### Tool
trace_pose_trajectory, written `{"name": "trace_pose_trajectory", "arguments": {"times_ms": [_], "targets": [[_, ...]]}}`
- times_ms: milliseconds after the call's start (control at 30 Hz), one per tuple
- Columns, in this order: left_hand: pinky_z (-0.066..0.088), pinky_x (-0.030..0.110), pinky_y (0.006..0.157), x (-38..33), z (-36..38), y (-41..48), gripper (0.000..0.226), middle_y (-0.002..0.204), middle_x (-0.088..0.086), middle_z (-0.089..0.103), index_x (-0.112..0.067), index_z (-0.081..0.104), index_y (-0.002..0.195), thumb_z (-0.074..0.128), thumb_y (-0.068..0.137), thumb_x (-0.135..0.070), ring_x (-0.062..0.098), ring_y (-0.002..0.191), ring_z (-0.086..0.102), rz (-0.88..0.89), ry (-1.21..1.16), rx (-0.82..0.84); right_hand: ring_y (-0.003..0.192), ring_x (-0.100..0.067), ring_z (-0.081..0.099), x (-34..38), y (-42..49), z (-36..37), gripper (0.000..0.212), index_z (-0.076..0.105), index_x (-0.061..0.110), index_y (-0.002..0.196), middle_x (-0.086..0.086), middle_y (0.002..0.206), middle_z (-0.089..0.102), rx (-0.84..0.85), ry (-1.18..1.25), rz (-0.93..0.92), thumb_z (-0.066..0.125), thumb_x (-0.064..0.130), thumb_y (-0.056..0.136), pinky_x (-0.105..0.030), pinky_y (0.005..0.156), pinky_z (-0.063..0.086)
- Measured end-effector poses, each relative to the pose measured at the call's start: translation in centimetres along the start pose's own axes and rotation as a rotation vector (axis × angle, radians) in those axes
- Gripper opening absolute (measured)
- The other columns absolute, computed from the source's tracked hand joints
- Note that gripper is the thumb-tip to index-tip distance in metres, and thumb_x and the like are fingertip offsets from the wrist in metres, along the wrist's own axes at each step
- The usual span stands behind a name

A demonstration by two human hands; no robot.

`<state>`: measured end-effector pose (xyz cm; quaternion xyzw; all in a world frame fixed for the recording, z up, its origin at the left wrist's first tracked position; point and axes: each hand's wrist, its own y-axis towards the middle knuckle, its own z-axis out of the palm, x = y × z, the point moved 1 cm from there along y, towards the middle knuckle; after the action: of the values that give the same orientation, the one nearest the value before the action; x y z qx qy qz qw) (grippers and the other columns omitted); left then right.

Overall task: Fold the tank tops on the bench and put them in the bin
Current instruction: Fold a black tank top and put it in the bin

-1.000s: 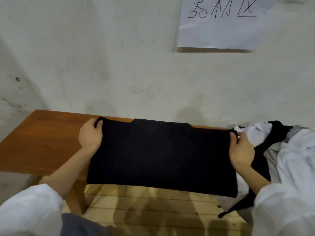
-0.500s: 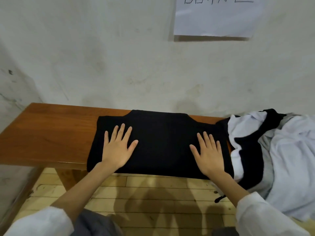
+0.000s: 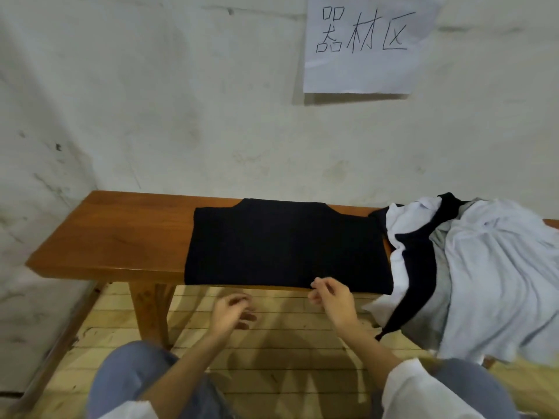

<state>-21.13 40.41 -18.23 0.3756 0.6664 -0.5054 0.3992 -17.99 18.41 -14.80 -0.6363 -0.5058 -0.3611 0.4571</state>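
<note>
Black tank top laid flat on bench.
Left hand is relaxed, empty; grip of right hand on hem cannot be told.

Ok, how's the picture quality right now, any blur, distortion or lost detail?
Head view: wide-angle distortion slightly bows the brown wooden bench; left hand and right hand are slightly motion-blurred; the folded black tank top is too dark to show creases.
</note>
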Motion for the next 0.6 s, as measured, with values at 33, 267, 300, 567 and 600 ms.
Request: {"name": "trace_pose_trajectory", "arguments": {"times_ms": [33, 267, 300, 567, 600], "targets": [[0.054, 0.03, 0.063, 0.2, -0.9, 0.0, 0.012, 0.096, 0.015, 0.069, -0.011, 0.061, 0.101, 0.051, 0.096, -0.009, 0.019, 0.078, 0.069, -0.086, -0.186, 0.0, 0.086, -0.025, 0.067, -0.5, -0.1, -0.1, 0.023, 0.064, 0.013, 0.098, -0.005, 0.086, 0.069, -0.019, 0.15, 0.136, 0.05, 0.032, 0.097, -0.031, 0.068, 0.053], [0.043, 0.038, 0.1, -1.5, -6.9, 1.2, 0.017, 0.111, 0.014, 0.056, -0.007, 0.053, 0.107, 0.056, 0.09, -0.008, 0.028, 0.108, 0.055, -0.327, -1.095, -0.091, 0.121, -0.029, 0.053, -2.3, 1.4, -2.7, 0.071, 0.038, 0.005, 0.139, -0.014, 0.128, 0.055, -0.14, 0.797, 0.511, 0.057, 0.051, 0.088, -0.044, 0.104, 0.039], [0.046, 0.032, 0.092, -1.7, -7.4, 1.2, 0.014, 0.102, 0.011, 0.056, -0.009, 0.054, 0.102, 0.059, 0.09, -0.013, 0.023, 0.098, 0.057, -0.358, -1.116, -0.097, 0.117, -0.028, 0.054, -2.0, 1.5, -3.1, 0.067, 0.039, 0.005, 0.138, -0.014, 0.125, 0.055, -0.166, 0.82, 0.51, 0.058, 0.047, 0.089, -0.043, 0.103, 0.038], [0.042, 0.031, 0.098, -1.7, -9.7, 1.8, 0.018, 0.107, 0.004, 0.058, -0.011, 0.056, 0.108, 0.055, 0.095, -0.025, 0.018, 0.109, 0.054, -0.363, -1.044, -0.173, 0.1, -0.021, 0.057, -1.1, 1.5, -5.7, 0.035, 0.048, 0.003, 0.128, -0.013, 0.13, 0.052, -0.289, 0.935, 0.551, 0.052, 0.021, 0.098, -0.037, 0.1, 0.04], [0.039, 0.032, 0.104, -1.5, -9.9, 1.8, 0.02, 0.117, 0.005, 0.057, -0.01, 0.055, 0.111, 0.053, 0.096, -0.024, 0.019, 0.118, 0.05, -0.351, -1.088, -0.183, 0.096, -0.021, 0.058, -1.2, 1.4, -5.9, 0.031, 0.05, 0.003, 0.124, -0.013, 0.128, 0.054, -0.301, 0.942, 0.554, 0.053, 0.019, 0.097, -0.037, 0.1, 0.041]]}}
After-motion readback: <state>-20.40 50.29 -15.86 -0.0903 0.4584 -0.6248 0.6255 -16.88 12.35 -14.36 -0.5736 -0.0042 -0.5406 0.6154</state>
